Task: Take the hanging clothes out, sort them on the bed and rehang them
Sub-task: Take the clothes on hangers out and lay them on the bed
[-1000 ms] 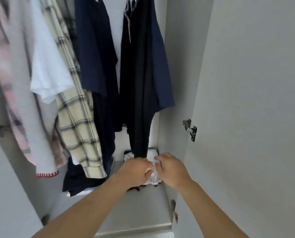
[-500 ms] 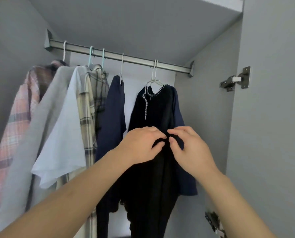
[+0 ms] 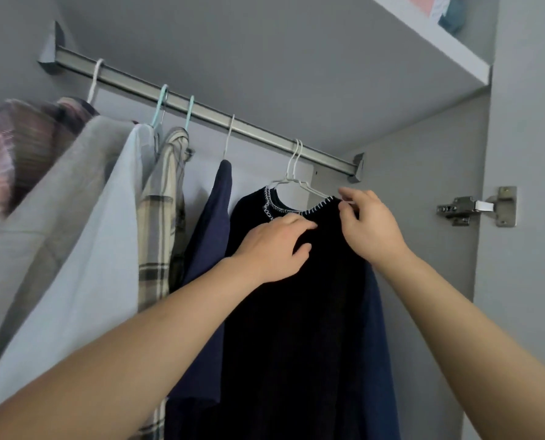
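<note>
Clothes hanging on our wardrobe rail

Farthest right we see a black top with white stitching round its neckline, upright on a white wire hanger, a navy garment showing just behind its right edge. To its left a navy shirt hangs edge-on from a white hanger. Further left we find a beige plaid shirt, a pale blue top and a grey garment, packed touching, then a pink plaid shirt at the far left.
</note>
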